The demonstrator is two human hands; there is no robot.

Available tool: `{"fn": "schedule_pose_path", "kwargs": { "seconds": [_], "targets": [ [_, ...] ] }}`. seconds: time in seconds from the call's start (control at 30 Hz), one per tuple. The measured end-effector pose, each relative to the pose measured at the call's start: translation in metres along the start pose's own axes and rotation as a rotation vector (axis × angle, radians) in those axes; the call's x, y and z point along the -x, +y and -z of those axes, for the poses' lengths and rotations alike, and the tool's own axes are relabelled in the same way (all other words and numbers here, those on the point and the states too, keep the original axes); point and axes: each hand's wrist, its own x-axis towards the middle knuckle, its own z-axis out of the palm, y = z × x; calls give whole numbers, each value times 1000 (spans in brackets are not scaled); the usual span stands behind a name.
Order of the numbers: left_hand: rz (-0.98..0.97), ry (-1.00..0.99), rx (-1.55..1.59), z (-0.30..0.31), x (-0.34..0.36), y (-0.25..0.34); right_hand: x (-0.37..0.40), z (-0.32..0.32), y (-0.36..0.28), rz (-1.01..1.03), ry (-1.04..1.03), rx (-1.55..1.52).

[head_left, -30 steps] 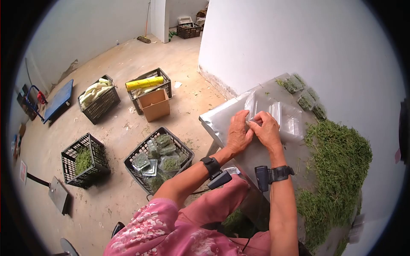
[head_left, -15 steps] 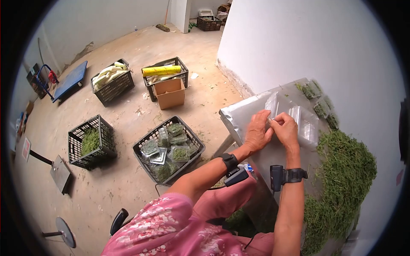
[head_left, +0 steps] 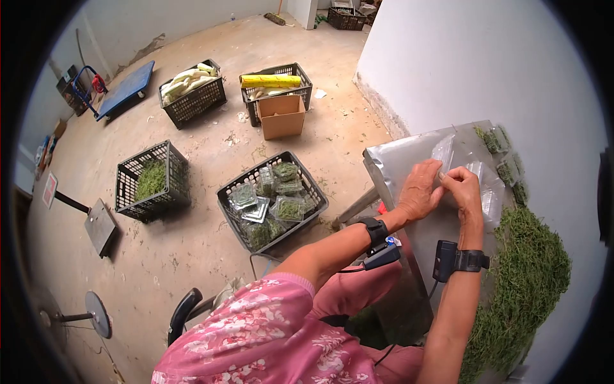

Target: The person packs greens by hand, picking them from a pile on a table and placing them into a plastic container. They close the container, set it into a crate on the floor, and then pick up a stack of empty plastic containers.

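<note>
Over the metal table (head_left: 409, 249), my left hand (head_left: 421, 192) and my right hand (head_left: 464, 192) meet, fingertips nearly touching. Both are closed on a clear plastic piece (head_left: 443, 149), which looks like a thin nested container or lid; the fingers partly hide its near end. My right thumb and forefinger pinch at its edge. Just beyond my right hand lie more clear plastic containers (head_left: 491, 192). A big heap of green leafy sprigs (head_left: 527, 275) covers the table's right side. Filled clear boxes of greens (head_left: 505, 163) line the far right edge.
On the floor left of the table stands a black crate (head_left: 224, 198) with packed boxes of greens. Another crate (head_left: 153, 182) holds loose greens. Farther off are a crate of pale long vegetables (head_left: 192, 96), a cardboard box (head_left: 281, 117) and a blue trolley (head_left: 128, 89). A white wall (head_left: 486, 70) adjoins the table.
The view has shifted, so the table and hands appear farther right and the floor crates higher. Both hands stay together at the clear plastic piece, with only slight finger movement.
</note>
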Motion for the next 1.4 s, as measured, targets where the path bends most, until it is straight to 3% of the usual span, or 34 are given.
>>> {"fn": "schedule_pose_path", "kwargs": {
  "seconds": [0.6, 0.9, 1.1, 1.4],
  "targets": [
    [38, -10, 31, 6, 0, 8, -4, 2, 3, -17, -4, -3],
    [36, 11, 51, 4, 1, 7, 5, -3, -5, 61, 89, 222],
    [26, 11, 37, 4, 1, 7, 3, 1, -2, 40, 44, 141],
    [27, 9, 23, 6, 1, 7, 6, -3, -12, 82, 79, 308]
  ]
}}
